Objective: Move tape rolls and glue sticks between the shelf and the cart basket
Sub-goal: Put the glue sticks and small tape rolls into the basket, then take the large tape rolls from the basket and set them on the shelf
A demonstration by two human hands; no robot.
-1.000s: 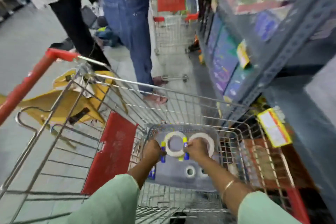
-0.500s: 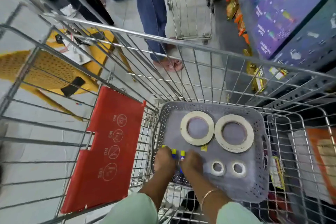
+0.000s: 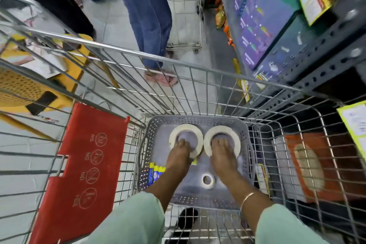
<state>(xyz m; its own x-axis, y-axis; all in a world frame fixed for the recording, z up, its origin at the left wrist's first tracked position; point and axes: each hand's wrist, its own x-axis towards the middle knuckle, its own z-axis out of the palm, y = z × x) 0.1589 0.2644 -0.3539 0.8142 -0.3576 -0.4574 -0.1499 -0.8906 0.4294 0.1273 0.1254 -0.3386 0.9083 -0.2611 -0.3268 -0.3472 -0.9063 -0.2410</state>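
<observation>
Head view: a grey basket sits low inside the wire cart, shelf close on the right. Left hand and right hand each press curled fingers into 1 large tape roll; firm grip unclear. Glue sticks lie beside the left wrist.

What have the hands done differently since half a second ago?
Both hands left the glue sticks and moved forward: left hand onto the left big tape roll, right hand onto the right one. The rolls and grey basket stayed put.
</observation>
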